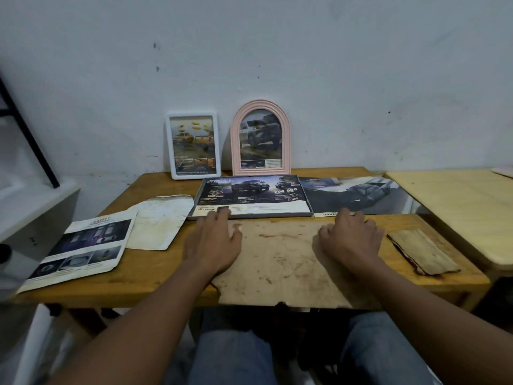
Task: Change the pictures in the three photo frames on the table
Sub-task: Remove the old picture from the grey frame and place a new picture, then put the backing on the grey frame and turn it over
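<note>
From the head view, both hands lie palm down on a stained brown backing board that rests flat on the near middle of the tabletop. The left hand is relaxed. Its fingers are nearly straight and its thumb spread to the right, and its fingertips reach past the board's far edge to touch the near rim of the grey frame. That frame lies flat just behind the board and holds a dark truck advert. The right hand sits on the board's right part with its knuckles raised and fingers bent. Its fingertips are hidden at the board's far edge, so I cannot tell whether they hook that edge or only rest there.

Just beyond the right hand, a loose car picture lies flat, touching the grey frame's right side. At the back, a white frame and a pink arched frame stand side by side, leaning on the wall, each holding a truck picture. To the left lie a safety leaflet and a stained white sheet. A wooden strip lies to the right of the board.
</note>
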The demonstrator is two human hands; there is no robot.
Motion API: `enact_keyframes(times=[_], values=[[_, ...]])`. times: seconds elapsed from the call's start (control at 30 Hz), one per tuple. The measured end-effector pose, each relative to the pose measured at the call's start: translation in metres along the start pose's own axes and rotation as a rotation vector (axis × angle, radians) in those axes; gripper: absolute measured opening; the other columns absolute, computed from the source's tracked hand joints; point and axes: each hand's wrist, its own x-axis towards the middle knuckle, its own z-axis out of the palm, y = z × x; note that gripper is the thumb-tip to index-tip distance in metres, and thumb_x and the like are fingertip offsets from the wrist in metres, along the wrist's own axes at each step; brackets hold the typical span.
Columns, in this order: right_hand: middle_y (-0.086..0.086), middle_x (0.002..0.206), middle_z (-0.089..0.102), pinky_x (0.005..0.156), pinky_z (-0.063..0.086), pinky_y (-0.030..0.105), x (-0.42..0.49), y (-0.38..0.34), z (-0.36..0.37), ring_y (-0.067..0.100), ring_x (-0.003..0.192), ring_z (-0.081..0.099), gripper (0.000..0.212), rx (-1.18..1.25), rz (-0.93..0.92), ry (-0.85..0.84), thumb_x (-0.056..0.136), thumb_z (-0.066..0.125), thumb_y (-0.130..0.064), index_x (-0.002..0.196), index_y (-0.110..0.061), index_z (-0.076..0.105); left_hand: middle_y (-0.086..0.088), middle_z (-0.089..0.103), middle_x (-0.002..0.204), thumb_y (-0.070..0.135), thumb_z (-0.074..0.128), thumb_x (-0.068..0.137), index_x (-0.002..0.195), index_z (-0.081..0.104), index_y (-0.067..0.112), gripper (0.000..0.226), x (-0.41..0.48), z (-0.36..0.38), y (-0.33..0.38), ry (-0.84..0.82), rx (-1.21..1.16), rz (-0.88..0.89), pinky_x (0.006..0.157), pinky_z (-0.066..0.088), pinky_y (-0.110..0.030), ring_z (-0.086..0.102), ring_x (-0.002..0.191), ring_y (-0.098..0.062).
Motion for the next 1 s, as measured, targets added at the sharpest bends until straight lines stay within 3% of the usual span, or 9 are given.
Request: enact_keyframes(times=[0.13,0.3,0.4,0.57,0.8,1.0], values=[[0.015,0.124,0.05,0.098,0.033,0.05,-0.012,-0.002,0.003,0.035,0.115,0.047,0.029,0.261,0.016,0.023,0.089,0.052,-0.041,0.11,-0.021,0.056,0.008,0.054,0.137,0.06,0.048,0.089,0.136,0.048,0.037,0.052,-0.014,0.01,0.001,0.014,-0.132,0.036,0.098,0.045,-0.047,0.046,0.121,-0.027],[0.005,0.116,0.04,0.091,0.046,0.04,-0.012,-0.008,-0.008,0.024,0.096,0.05,0.015,0.527,-0.088,0.068,0.091,0.059,-0.028,0.104,-0.022,0.062,0.013,0.055,0.135,0.053,0.057,0.092,0.123,0.064,0.034,0.037,-0.01,0.004,-0.005,0.143,-0.203,0.067,0.094,0.047,-0.042,0.039,0.127,-0.024],[0.005,0.126,0.04,0.089,0.047,0.03,0.003,-0.024,-0.014,0.015,0.097,0.046,0.023,0.516,-0.167,0.073,0.093,0.06,-0.027,0.115,-0.019,0.065,0.011,0.052,0.143,0.049,0.06,0.093,0.122,0.067,0.032,0.035,0.007,-0.004,-0.011,0.168,-0.19,0.087,0.101,0.044,-0.042,0.032,0.136,-0.024],[0.007,0.142,0.037,0.099,0.05,0.035,0.038,-0.058,-0.016,0.024,0.116,0.054,0.035,0.465,-0.251,0.019,0.094,0.061,-0.028,0.127,-0.017,0.063,0.009,0.05,0.149,0.049,0.062,0.093,0.128,0.068,0.029,0.042,0.047,-0.012,-0.024,0.189,-0.2,0.028,0.11,0.039,-0.044,0.031,0.142,-0.023],[0.009,0.141,0.043,0.098,0.047,0.035,0.103,-0.092,0.003,0.027,0.12,0.049,0.028,0.401,-0.262,-0.037,0.094,0.062,-0.029,0.12,-0.018,0.065,0.008,0.051,0.149,0.047,0.063,0.093,0.13,0.068,0.028,0.042,0.121,0.001,-0.037,0.129,-0.248,-0.002,0.111,0.039,-0.045,0.036,0.141,-0.022],[0.01,0.132,0.052,0.099,0.048,0.044,0.15,-0.11,0.033,0.028,0.117,0.05,0.027,0.307,-0.269,-0.144,0.092,0.062,-0.034,0.112,-0.018,0.069,0.006,0.058,0.142,0.047,0.067,0.09,0.135,0.064,0.027,0.049,0.168,0.019,-0.057,0.013,-0.282,-0.021,0.107,0.045,-0.043,0.048,0.131,-0.021]])
